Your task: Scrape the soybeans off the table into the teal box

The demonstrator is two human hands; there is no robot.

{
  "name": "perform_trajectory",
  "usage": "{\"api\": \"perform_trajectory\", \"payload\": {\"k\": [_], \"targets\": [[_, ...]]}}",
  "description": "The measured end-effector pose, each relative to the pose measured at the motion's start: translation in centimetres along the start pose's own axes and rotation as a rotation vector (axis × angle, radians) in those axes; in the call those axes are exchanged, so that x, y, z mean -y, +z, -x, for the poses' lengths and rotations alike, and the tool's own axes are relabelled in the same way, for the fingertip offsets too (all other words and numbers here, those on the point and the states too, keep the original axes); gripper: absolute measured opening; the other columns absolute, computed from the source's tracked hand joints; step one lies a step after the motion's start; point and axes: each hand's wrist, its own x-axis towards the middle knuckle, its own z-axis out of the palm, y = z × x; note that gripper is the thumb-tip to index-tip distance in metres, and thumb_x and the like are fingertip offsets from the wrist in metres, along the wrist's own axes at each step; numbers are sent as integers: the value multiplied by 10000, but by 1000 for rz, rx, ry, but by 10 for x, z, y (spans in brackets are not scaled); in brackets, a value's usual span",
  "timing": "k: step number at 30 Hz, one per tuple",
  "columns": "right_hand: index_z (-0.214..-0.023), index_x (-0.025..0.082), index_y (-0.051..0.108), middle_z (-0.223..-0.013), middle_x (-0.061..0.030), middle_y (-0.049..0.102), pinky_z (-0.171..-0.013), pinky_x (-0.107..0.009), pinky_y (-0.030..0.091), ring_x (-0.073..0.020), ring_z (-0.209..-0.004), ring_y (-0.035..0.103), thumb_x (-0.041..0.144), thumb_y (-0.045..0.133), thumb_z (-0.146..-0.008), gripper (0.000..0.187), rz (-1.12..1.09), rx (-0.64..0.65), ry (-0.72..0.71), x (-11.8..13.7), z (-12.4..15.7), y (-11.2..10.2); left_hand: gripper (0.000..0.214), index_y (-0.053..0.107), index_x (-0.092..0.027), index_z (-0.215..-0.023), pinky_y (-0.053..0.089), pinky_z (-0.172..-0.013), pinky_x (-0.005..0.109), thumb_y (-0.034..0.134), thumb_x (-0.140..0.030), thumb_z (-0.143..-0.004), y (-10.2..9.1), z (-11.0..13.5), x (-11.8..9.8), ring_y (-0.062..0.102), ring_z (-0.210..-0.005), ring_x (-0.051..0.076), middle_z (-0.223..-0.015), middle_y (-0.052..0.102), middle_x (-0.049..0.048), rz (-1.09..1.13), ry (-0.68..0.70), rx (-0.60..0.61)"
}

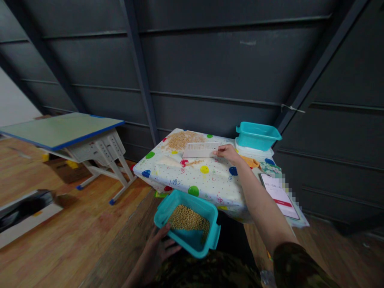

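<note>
My left hand [160,245] holds a teal plastic container [210,234] from below, just under the near edge of the table; it is part full of yellow beans [187,219]. My right hand [228,152] is stretched out over the table and grips the right end of a flat white scraper board [199,150]. Behind the board lies a loose pile of beans [181,139] on the spotted tablecloth [192,176], with a few beans scattered in front of it.
A second teal container [258,135] sits on a white lid at the table's back right. A phone [279,195] lies at the right edge. A school desk [64,130] stands to the left on the wooden floor. A dark panelled wall is behind.
</note>
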Motion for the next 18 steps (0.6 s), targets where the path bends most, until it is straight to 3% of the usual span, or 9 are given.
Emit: {"api": "perform_trajectory", "payload": {"k": [9, 13, 18], "targets": [[-509, 218, 534, -547, 55, 415, -585, -292, 306, -113, -603, 363, 765, 926, -496, 673, -61, 120, 65, 5, 4, -3, 896, 417, -272, -1637, 677, -941, 511, 849, -528, -894, 3, 5, -1, 831, -1058, 352, -1503, 688, 182, -20, 29, 18], [-506, 223, 522, -533, 65, 400, -580, -295, 313, -107, -587, 360, 766, 954, -461, 696, -110, 131, 88, 7, 8, -8, 887, 380, -307, -1672, 680, -955, 530, 826, -473, -924, 4, 4, -1, 834, -1028, 343, -1474, 705, 159, -14, 12, -2], [-542, 209, 583, -575, 44, 473, -595, -301, 339, -117, -609, 405, 760, 981, -433, 689, -172, 93, 104, 3, 7, -7, 859, 458, -315, -1635, 681, -975, 587, 861, -451, -888, 1, 0, 0, 838, -983, 362, -1277, 772, 118, 1, 13, -28]]}}
